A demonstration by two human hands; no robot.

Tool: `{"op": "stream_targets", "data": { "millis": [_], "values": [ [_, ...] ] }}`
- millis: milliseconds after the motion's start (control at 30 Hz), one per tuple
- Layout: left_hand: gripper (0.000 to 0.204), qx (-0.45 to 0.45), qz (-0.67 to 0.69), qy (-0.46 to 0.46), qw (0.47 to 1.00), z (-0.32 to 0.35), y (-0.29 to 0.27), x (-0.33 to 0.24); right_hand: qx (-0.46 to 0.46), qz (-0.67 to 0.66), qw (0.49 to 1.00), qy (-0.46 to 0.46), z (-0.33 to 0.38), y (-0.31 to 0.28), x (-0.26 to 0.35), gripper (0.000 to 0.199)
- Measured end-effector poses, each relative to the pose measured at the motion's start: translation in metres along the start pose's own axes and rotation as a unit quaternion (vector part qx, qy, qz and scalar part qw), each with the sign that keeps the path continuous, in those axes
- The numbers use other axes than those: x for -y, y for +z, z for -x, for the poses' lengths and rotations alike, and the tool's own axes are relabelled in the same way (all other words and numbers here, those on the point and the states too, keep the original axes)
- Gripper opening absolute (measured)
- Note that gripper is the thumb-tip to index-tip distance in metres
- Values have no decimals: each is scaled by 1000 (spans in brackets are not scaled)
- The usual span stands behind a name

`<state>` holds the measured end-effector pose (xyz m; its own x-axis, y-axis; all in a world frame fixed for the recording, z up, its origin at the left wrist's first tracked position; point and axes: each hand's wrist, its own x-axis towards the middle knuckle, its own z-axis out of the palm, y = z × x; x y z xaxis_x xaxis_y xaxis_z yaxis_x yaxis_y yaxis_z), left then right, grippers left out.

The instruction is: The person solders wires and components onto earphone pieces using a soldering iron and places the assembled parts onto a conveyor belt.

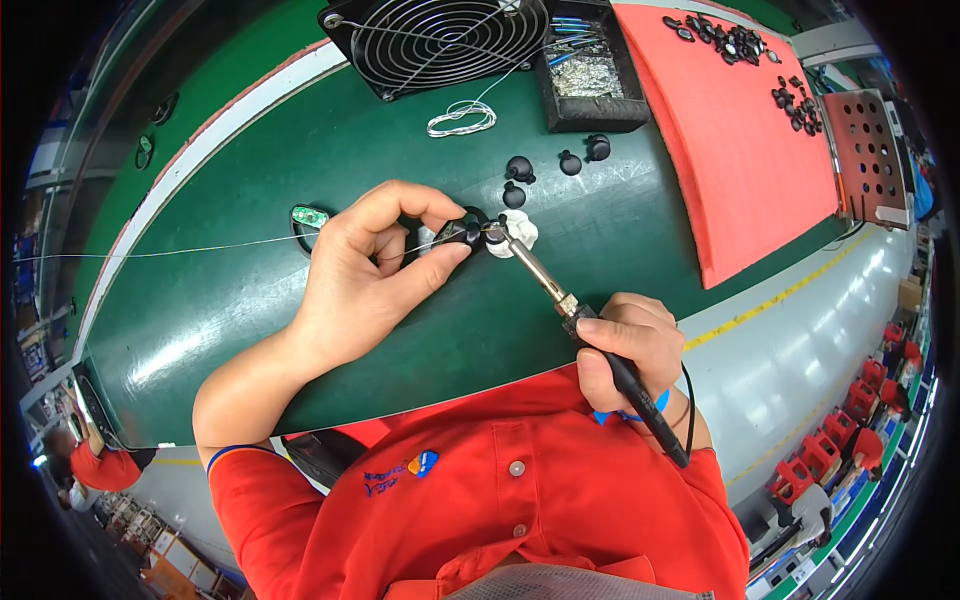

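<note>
My left hand pinches a small black part and solder wire; my right hand grips the soldering iron. Its tip touches the part, so I judge this joint is underway, with several black parts waiting on the bench.

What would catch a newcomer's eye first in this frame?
At centre, the right hand holds a soldering iron, its tip at a small black part pinched in the left hand. A black fan stands at the green table's far edge, a red mat to its right.

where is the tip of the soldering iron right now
In the head view it sits mid-table: the soldering iron, held in the right hand, has its tip at the small black part pinched by the left hand.
</note>
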<state>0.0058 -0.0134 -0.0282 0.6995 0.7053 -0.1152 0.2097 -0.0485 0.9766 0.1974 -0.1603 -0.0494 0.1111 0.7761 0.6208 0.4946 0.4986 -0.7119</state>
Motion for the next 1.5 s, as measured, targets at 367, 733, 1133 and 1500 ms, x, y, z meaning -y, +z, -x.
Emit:
{"op": "stream_targets", "data": {
  "millis": [367,733,1133,1500],
  "values": [
    [27,10,-4,-33,999,2,-2,-7,6,8,1000,-6,1,4,2,20],
    [24,-5,2,-4,1000,3,-1,-2,8,6,1000,4,-2,4,5,24],
    [25,-2,-16,2,1000,-2,2,-2,-32,3,999,8,5,-3,0,18],
    [27,-25,-92,65,993,-2,5,-1,-14,-5,1000,-1,5,-3,-1,18]
  ]
}}
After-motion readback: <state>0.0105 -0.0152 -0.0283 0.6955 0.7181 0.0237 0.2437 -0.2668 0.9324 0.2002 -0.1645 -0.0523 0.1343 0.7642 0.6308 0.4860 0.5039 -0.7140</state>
